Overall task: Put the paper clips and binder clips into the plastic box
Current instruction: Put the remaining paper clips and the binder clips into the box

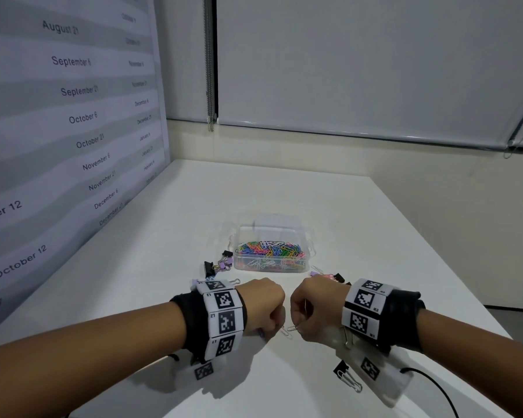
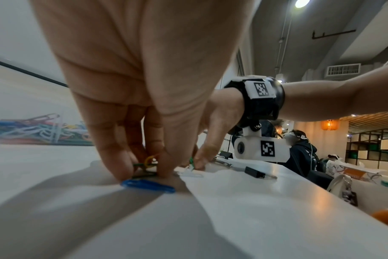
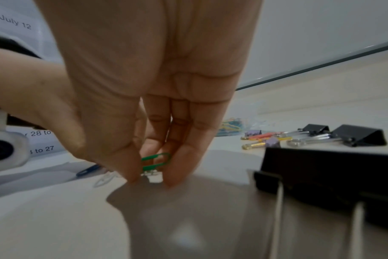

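Note:
The clear plastic box (image 1: pixel 272 268) stands mid-table, filled with colourful paper clips (image 1: pixel 271 250). In front of it both hands reach fingertips-down to the table, almost touching each other. My left hand (image 2: pixel 144 173) holds yellow and green paper clips (image 2: pixel 148 162) in its curled fingers, and its tips press on a blue paper clip (image 2: pixel 147 185) lying flat. My right hand (image 3: pixel 152 180) pinches a green paper clip (image 3: pixel 156 162) between thumb and fingers, with a silver clip just under it. A white paper clip (image 1: pixel 286 330) lies between the hands.
Small binder clips lie left of the box (image 1: pixel 219 263) and right of it (image 1: pixel 329 277). A black binder clip (image 1: pixel 346 375) lies by my right wrist, large in the right wrist view (image 3: pixel 321 175). A wall poster stands along the table's left side.

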`<state>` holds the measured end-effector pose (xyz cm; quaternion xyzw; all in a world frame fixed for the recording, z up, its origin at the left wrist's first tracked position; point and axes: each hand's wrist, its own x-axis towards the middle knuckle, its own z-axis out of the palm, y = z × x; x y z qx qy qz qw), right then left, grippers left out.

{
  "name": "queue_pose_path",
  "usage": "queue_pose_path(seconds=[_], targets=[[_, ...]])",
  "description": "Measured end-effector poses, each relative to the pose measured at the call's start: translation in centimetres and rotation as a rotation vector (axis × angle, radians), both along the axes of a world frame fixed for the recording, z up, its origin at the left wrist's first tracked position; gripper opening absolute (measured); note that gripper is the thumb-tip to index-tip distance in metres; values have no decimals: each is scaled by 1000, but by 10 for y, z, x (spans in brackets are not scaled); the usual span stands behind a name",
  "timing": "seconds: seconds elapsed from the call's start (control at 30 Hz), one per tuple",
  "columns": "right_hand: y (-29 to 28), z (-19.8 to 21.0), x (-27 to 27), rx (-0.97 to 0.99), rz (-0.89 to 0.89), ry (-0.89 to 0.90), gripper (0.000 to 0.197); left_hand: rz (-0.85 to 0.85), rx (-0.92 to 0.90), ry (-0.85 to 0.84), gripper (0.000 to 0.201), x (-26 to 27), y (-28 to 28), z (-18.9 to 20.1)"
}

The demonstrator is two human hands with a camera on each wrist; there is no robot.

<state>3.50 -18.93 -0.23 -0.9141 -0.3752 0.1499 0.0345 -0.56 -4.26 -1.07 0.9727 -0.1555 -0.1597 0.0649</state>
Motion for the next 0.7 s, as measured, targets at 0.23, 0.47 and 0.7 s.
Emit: queue_pose_path(seconds=[0.23, 0.47, 0.7], targets=[[4, 4, -2, 13, 17, 61, 13, -1, -76, -2, 20, 4, 2, -1], [5, 5, 6, 43, 26, 134, 17, 79, -207, -237, 22, 43, 20, 33], [13, 6, 13, 84, -18, 120, 19, 310, -287, -347, 27, 82, 50, 43]])
